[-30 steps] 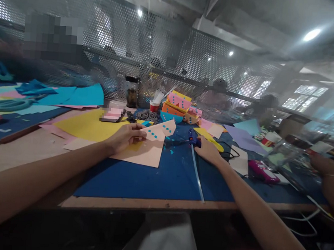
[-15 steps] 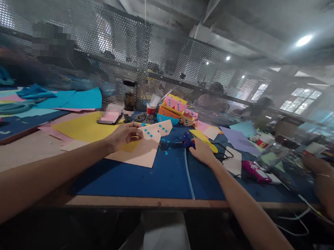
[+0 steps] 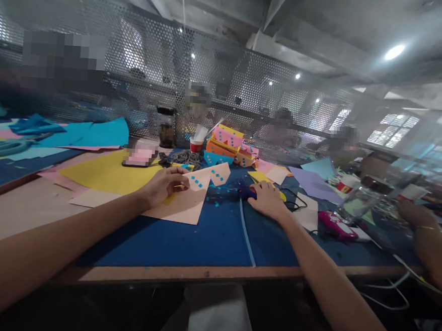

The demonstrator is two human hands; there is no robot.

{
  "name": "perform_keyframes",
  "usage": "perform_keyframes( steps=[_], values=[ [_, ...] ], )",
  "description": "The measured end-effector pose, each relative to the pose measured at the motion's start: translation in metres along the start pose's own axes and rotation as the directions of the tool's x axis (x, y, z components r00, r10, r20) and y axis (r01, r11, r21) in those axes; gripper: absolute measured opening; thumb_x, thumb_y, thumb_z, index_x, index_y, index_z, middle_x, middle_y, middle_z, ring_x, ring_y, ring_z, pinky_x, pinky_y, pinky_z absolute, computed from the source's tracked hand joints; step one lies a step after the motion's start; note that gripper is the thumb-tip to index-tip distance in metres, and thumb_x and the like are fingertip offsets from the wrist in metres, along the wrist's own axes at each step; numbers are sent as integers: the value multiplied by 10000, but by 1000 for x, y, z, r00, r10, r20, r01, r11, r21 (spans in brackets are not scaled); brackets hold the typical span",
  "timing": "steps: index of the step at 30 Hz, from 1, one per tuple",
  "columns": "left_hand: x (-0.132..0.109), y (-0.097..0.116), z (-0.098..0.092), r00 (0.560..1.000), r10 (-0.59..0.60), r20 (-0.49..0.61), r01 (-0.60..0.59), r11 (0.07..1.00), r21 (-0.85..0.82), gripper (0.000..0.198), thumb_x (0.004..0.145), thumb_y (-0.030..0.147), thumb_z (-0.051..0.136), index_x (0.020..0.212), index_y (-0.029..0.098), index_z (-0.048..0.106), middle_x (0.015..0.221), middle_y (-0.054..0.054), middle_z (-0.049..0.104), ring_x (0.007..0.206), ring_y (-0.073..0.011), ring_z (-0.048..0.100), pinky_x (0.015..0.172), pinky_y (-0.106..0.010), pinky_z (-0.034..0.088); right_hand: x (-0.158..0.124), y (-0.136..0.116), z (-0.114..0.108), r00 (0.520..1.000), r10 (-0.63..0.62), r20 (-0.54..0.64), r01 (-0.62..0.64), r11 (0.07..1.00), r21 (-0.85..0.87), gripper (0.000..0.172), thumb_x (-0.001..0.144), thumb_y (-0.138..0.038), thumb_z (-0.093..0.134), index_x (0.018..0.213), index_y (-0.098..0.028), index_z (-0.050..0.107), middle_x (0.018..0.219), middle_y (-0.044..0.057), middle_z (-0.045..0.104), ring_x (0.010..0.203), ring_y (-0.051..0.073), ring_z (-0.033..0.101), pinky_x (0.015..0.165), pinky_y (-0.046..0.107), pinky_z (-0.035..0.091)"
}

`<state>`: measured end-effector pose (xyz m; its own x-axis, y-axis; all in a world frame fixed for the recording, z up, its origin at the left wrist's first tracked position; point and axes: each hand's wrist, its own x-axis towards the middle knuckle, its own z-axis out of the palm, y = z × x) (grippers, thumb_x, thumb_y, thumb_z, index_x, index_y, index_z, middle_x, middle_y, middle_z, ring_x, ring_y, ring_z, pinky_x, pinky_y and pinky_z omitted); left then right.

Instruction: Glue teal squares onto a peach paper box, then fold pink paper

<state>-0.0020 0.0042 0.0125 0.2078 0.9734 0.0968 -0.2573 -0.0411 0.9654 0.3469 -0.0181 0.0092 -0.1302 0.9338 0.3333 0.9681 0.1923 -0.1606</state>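
Observation:
My left hand (image 3: 164, 184) rests on a peach paper sheet (image 3: 182, 203) and pinches its folded upper part, which carries small blue squares (image 3: 199, 182). To the right, my right hand (image 3: 266, 199) closes over a dark blue glue gun (image 3: 245, 190) lying on the blue mat (image 3: 208, 235). A clear glue stick (image 3: 247, 233) trails from the gun toward the table's front edge.
Yellow paper (image 3: 107, 170), a phone (image 3: 140, 157), a red cup (image 3: 196, 144) and a pile of decorated paper shapes (image 3: 226, 143) lie behind. A pink tool (image 3: 338, 225) and cables sit right. Another person's hand (image 3: 416, 214) is at far right. A perforated metal screen (image 3: 226, 95) stands behind.
My right hand has closed further over the glue gun. My left hand stays on the peach sheet. The view has shifted slightly, so everything sits a little further left.

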Motion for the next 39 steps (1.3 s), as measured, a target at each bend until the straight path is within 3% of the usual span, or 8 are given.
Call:
perform_keyframes(
  steps=[3,5,8,13,20,33,39],
  values=[
    [-5,4,3,1000,15,17,-15,1000,18,226,646,190,836,817,175,689,718,-9,687,679,-150,649,703,-290,546,6,-7,-10,997,-12,-82,23,991,135,410,887,-329,600,1258,-174,680,1347,175,609,1319,357,487,1137,563,320],
    [-8,4,5,999,21,33,-22,999,27,207,656,202,837,817,181,708,727,-11,692,677,-150,647,699,-292,545,15,-18,-15,994,-33,-109,60,963,261,380,989,-378,475,1240,-180,681,1293,142,661,1253,279,563,1108,468,394],
    [-10,2,7,998,23,50,-25,999,37,190,658,209,844,807,187,729,735,-16,700,675,-150,648,692,-289,546,31,-40,-18,991,-91,-101,126,887,444,533,1082,-461,241,1234,-204,682,1154,87,743,1052,187,683,959,335,504],
    [-14,2,9,998,15,54,-17,999,42,189,658,198,838,814,198,730,721,-8,690,670,-156,656,698,-302,563,38,-68,-12,977,-48,-209,185,685,705,556,1022,-611,381,996,-194,749,1029,73,767,972,210,685,914,321,499],
    [-15,5,11,998,-4,62,2,999,46,200,656,194,827,822,189,716,691,-6,689,636,-153,651,699,-313,569,28,-65,0,971,-59,-231,212,653,727,497,986,-584,453,964,-185,749,958,54,758,922,220,660,830,301,493],
    [-14,1,10,997,-10,72,7,999,41,224,653,221,862,830,200,726,734,0,715,657,-141,666,713,-292,569,16,-72,-11,961,-27,-274,237,584,776,472,997,-582,497,1028,-193,761,908,36,717,846,190,630,747,278,480],
    [-12,-1,8,995,-19,96,14,998,53,213,669,237,854,847,193,746,754,-15,723,672,-147,670,727,-298,573,18,-71,-9,956,-54,-289,262,603,753,431,987,-543,539,1029,-179,765,907,41,713,823,186,607,702,269,455]
  ],
)
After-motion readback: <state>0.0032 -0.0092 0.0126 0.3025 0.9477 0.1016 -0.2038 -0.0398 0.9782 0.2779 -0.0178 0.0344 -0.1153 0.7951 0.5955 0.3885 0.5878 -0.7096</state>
